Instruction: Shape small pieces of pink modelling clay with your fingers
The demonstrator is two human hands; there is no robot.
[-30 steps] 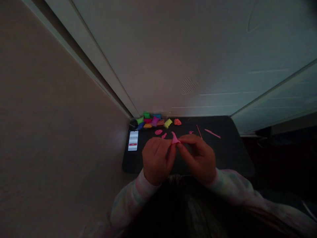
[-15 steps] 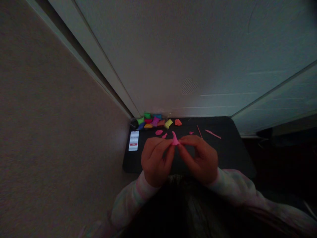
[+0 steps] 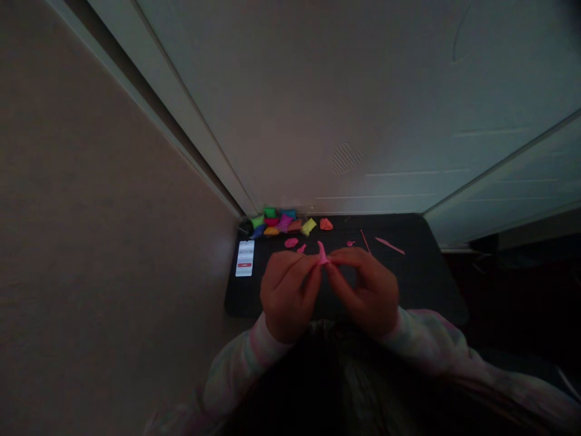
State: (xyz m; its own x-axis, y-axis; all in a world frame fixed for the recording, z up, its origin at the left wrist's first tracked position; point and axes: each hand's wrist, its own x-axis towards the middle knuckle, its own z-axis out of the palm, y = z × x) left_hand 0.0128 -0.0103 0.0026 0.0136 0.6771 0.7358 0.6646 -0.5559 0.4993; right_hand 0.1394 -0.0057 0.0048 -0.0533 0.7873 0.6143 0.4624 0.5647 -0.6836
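Observation:
A piece of pink modelling clay (image 3: 322, 254) with a thin, upright tip is pinched between both hands above the dark table. My left hand (image 3: 289, 292) grips its left side between thumb and fingers. On the other side, the thumb and forefinger of my right hand (image 3: 367, 292) press its lower edge. Just beyond my left hand lie a flat pink clay piece (image 3: 291, 243) and a smaller pink clay piece (image 3: 302, 248). Past my right hand are a little pink clay bit (image 3: 350, 243), a thin pink stick (image 3: 365, 240) and a pink modelling knife (image 3: 390, 245).
Colourful clay packets (image 3: 284, 222) crowd the back left of the dark table (image 3: 422, 278), beside a yellow packet (image 3: 308, 227) and an orange clay lump (image 3: 325, 224). A lit phone (image 3: 245, 258) lies at the left edge. A white panel (image 3: 290, 121) rises behind the table.
The left hand has shifted slightly to the right, and the clay between the fingers looks narrower with its tip more upright. Both hands keep their pinch.

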